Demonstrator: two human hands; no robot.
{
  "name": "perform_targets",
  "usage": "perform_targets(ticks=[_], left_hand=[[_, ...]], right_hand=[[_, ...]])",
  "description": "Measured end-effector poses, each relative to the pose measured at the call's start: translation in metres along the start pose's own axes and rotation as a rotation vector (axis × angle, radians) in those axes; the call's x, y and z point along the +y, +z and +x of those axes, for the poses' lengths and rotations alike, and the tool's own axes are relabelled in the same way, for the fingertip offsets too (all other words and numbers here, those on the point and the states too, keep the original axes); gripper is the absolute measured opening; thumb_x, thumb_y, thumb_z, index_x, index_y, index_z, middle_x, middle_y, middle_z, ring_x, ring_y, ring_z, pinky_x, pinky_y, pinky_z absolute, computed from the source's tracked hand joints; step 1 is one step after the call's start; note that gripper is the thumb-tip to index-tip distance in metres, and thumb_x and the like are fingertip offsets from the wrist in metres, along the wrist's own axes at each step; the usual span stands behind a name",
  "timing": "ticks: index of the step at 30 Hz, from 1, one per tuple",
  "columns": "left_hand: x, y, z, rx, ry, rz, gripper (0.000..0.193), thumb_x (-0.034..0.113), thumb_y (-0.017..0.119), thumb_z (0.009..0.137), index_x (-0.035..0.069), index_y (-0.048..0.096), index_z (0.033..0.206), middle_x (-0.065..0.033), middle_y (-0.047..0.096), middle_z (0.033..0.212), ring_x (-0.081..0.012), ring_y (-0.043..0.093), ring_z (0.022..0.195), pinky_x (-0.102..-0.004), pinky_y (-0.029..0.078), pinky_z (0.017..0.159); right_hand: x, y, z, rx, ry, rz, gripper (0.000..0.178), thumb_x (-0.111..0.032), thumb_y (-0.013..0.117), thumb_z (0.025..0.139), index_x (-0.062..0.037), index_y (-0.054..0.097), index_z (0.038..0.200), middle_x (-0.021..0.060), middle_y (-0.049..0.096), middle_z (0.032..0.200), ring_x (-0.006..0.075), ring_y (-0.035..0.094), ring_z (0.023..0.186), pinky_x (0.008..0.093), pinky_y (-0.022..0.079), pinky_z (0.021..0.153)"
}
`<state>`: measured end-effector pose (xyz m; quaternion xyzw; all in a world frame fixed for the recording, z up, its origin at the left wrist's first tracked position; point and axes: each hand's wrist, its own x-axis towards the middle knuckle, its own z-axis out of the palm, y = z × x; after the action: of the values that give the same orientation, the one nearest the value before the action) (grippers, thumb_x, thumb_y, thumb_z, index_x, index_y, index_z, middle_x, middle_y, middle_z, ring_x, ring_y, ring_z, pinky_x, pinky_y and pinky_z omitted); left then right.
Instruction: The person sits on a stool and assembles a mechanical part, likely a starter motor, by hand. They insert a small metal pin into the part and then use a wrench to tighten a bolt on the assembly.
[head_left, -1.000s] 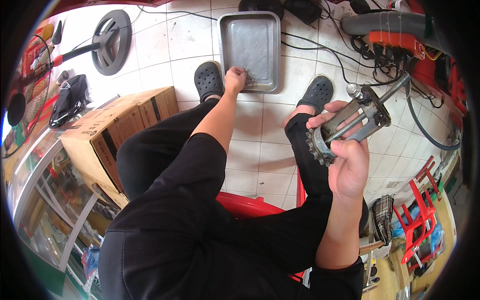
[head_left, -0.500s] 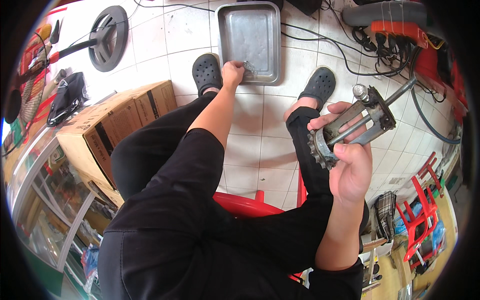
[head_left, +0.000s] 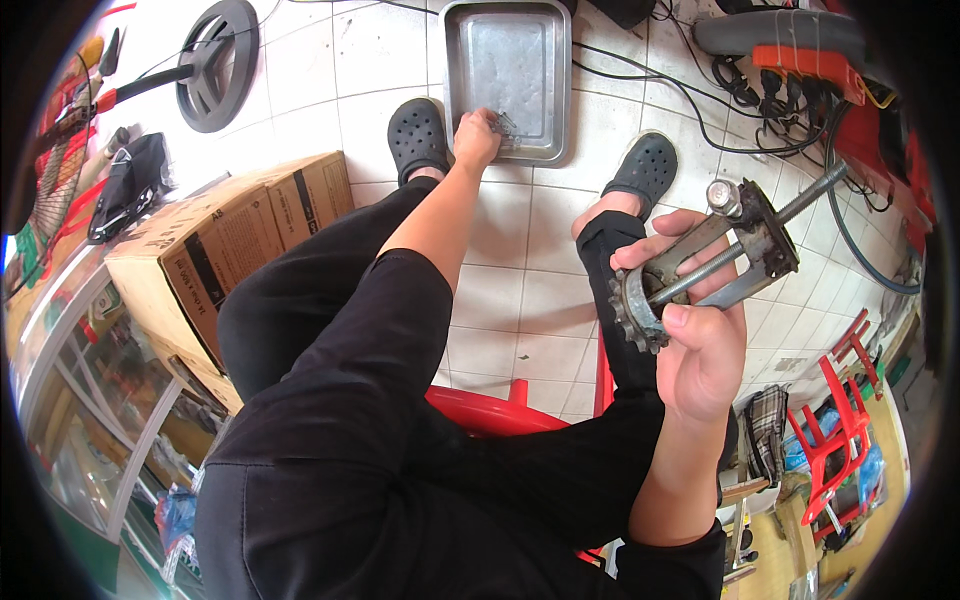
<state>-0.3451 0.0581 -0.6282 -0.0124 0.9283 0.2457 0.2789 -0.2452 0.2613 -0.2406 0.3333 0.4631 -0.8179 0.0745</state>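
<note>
My right hand grips a worn metal assembly with a threaded rod, flat side bars, a toothed ring at its lower left and a bolt head on top. My thumb presses by the toothed ring while the fingers wrap behind the bars. Farther off, my left hand reaches over the near left corner of a grey metal tray on the floor. Its fingers are curled together beside small thin metal pieces; whether those are held or lie in the tray is hard to see.
Cardboard boxes stand at the left, near a round black base. Black cables cross the tiled floor toward red equipment. A red stool is under me, and a red rack stands at the lower right.
My left hand has shifted slightly, and its fingers have turned farther in over the tray corner. The threaded rod shows at a slightly different angle in my right hand. The whole view has moved a little.
</note>
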Motion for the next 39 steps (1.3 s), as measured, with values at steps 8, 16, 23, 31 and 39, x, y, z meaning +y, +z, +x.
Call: perform_targets(ticks=[8, 16, 23, 31, 39], left_hand=[[0.004, -0.002, 0.009, -0.078, 0.140, 0.319, 0.024, 0.021, 0.070, 0.076, 0.012, 0.066, 0.097, -0.0083, 0.064, 0.099, -0.0291, 0.061, 0.098, -0.0399, 0.050, 0.084], [0.017, -0.012, 0.004, -0.034, 0.371, 0.413, 0.020, 0.022, 0.066, 0.077, 0.013, 0.066, 0.095, -0.0070, 0.065, 0.097, -0.0260, 0.060, 0.098, -0.0411, 0.045, 0.085], [0.015, -0.005, 0.007, -0.045, 0.402, 0.362, 0.018, 0.018, 0.064, 0.077, 0.014, 0.066, 0.094, -0.0057, 0.067, 0.094, -0.0258, 0.061, 0.096, -0.0414, 0.045, 0.084], [0.017, 0.000, 0.011, -0.081, 0.391, 0.379, 0.016, 0.016, 0.064, 0.075, 0.014, 0.063, 0.091, -0.0058, 0.067, 0.093, -0.0258, 0.062, 0.094, -0.0409, 0.045, 0.080], [0.019, -0.003, 0.012, -0.172, 0.398, 0.385, 0.016, 0.016, 0.063, 0.073, 0.012, 0.062, 0.088, -0.0077, 0.067, 0.088, -0.0254, 0.063, 0.090, -0.0409, 0.044, 0.078]], right_hand=[[-0.002, -0.003, 0.003, -0.004, 0.000, 0.004, 0.059, -0.007, 0.053, 0.063, 0.0037, 0.046, 0.121, 0.0142, 0.049, 0.113, 0.0204, 0.059, 0.101, 0.0325, 0.043, 0.089], [0.001, -0.007, 0.003, 0.009, -0.002, 0.005, 0.061, -0.007, 0.053, 0.063, 0.0041, 0.045, 0.122, 0.0150, 0.049, 0.116, 0.0211, 0.059, 0.101, 0.0339, 0.043, 0.091], [0.003, 0.004, 0.003, 0.100, -0.030, -0.109, 0.065, -0.020, 0.054, 0.065, 0.0077, 0.043, 0.122, 0.0234, 0.061, 0.100, 0.0258, 0.062, 0.096, 0.0299, 0.048, 0.086], [0.004, 0.002, 0.003, 0.070, -0.013, -0.106, 0.066, -0.021, 0.055, 0.065, 0.0077, 0.041, 0.124, 0.0239, 0.061, 0.101, 0.0264, 0.061, 0.099, 0.0304, 0.048, 0.088], [0.003, 0.005, 0.001, 0.109, -0.020, -0.097, 0.065, -0.021, 0.055, 0.066, 0.0078, 0.041, 0.123, 0.0237, 0.061, 0.101, 0.0270, 0.061, 0.099, 0.0322, 0.048, 0.089]])
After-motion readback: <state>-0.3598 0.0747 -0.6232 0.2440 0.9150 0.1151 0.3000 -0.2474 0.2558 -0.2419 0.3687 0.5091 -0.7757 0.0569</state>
